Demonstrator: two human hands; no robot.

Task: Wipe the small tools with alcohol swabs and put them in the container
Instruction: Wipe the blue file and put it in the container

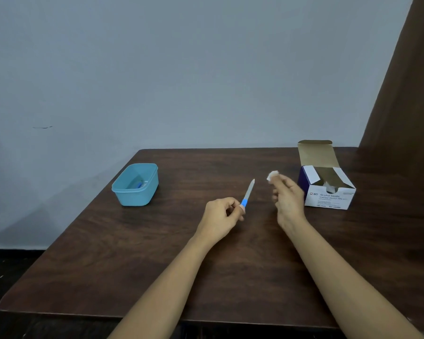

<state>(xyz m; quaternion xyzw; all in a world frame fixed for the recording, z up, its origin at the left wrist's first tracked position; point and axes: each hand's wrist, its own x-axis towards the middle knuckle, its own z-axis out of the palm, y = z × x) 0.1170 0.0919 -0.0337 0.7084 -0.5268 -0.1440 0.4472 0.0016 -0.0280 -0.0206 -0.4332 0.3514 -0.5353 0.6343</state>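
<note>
Dark wooden table (pixel 108 253) against a plain grey-blue wall; 1 head view only. I see the left hand (pixel 219 216) pinching the blue handle of a small nail file (pixel 248 194), blade pointing up and away, clear of the tabletop. The right hand (pixel 288 199) pinches a crumpled white swab (pixel 272 175) at its fingertips, the other fingers curled in; swab and blade are near but apart. An open box of alcohol swabs (pixel 328 187) sits just beside the right hand, and the blue container (pixel 135 185) stands well apart to the left. Risks, as I judge them: the grip is narrow and low on the handle, so a firm wipe could lever the file loose; the pointed tip could snag the swab or prick a finger. Something blue lies inside the container, but I cannot tell what. The box print is mostly too small to read, and the swab's dampness cannot be judged.
</note>
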